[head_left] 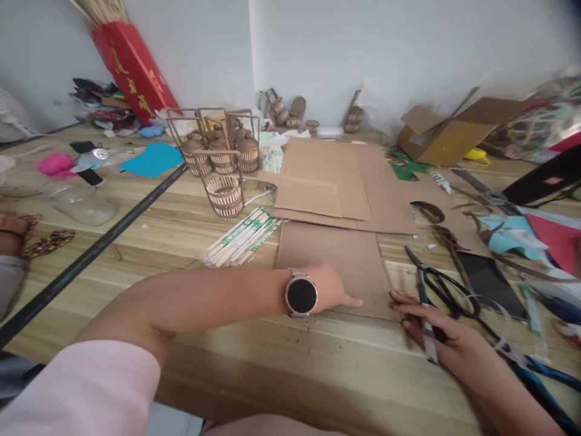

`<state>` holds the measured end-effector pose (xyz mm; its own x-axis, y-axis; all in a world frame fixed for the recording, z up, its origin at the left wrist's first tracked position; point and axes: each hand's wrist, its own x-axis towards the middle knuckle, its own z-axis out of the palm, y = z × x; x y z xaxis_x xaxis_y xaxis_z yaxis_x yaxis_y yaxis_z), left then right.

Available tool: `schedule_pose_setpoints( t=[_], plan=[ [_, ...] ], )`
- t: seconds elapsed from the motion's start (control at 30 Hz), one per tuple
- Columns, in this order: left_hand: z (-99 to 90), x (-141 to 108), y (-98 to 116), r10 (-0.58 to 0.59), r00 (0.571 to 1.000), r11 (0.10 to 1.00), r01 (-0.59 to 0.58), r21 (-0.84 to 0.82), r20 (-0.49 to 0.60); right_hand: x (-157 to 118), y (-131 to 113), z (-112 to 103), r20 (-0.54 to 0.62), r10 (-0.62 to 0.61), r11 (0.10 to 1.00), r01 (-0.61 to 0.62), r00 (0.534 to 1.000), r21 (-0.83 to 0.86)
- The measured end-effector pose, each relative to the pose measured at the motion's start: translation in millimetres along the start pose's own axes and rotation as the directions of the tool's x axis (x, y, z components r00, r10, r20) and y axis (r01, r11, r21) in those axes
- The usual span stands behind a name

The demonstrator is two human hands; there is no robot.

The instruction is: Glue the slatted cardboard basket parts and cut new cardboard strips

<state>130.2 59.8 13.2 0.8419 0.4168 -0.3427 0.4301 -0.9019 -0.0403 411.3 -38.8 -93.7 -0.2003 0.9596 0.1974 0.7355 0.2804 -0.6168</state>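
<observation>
My left hand [327, 287], below a wrist watch [302, 295], rests on a brown cardboard sheet [336, 248] near its front edge. One digit points right along the cardboard; the other fingers are mostly hidden behind the hand. At the sheet's right corner is my right hand [447, 336], its fingertips at the cardboard edge. A slim grey utility knife [428, 333] is held across its fingers; the exact grip is partly blurred. Black-handled scissors [447, 290] lie just beyond this hand.
More cardboard [390, 200] overlaps the sheet at the back. Wrapped chopsticks [245, 236] and small woven baskets [226, 197] stand to the left. A dark strip [100, 251] crosses the table. Another person's hand [13, 227] is at the far left; an opened box [449, 133] sits behind.
</observation>
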Motion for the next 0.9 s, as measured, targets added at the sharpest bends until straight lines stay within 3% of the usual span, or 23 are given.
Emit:
schedule_pose_setpoints(
  t=[0.13,0.5,0.9],
  plan=[
    [-1.1,-5.1,11.2,0.018,0.998,0.997,-0.022,0.074,0.061,0.3,2.1,-0.9,0.014,0.022,0.999,-0.022,1.000,-0.034],
    [-6.4,-7.4,13.4,0.090,0.995,0.962,-0.100,0.255,0.052,4.3,-10.7,-4.1,0.033,0.055,0.997,-0.053,0.998,-0.052],
    [19.4,5.4,9.7,0.138,0.983,0.946,-0.095,0.309,-0.122,3.4,-6.4,-4.6,0.010,0.049,0.998,-0.048,0.999,-0.026]
  ],
)
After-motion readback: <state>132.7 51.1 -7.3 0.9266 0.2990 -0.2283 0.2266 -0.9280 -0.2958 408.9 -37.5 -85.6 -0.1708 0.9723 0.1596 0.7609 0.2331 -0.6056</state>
